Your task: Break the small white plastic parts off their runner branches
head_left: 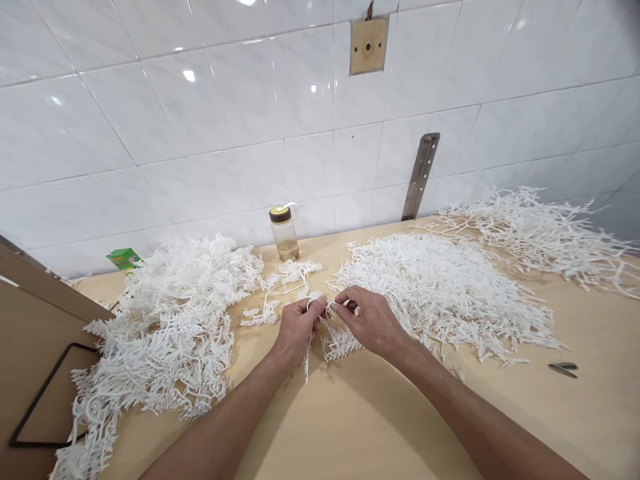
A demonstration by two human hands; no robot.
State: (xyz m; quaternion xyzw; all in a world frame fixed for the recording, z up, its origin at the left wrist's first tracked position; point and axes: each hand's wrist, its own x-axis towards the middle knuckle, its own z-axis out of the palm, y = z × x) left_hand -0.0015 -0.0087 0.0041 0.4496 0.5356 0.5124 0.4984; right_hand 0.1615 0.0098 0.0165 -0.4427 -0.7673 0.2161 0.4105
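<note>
My left hand (299, 325) is closed, thumb and fingers pinching a thin white branching strand (307, 365) whose end hangs below it. My right hand (369, 319) pinches the same white material close to the left fingertips, where a small loop shows between them. Just under the right hand is a short bushy white sprig (340, 343); I cannot tell if it joins the held strand. Loose white sprigs (287, 280) lie beyond my left hand. A large pile of white branching pieces (175, 320) spreads on the left, and another pile (450, 287) on the right.
A lidded clear bottle (286, 241) stands near the tiled wall (240, 133). More white branches (545, 233) lie at the far right. Small metal snips (563, 369) rest on the wooden table (595, 413). A green box (124, 259) and a brown panel with a black handle (35, 373) are at left.
</note>
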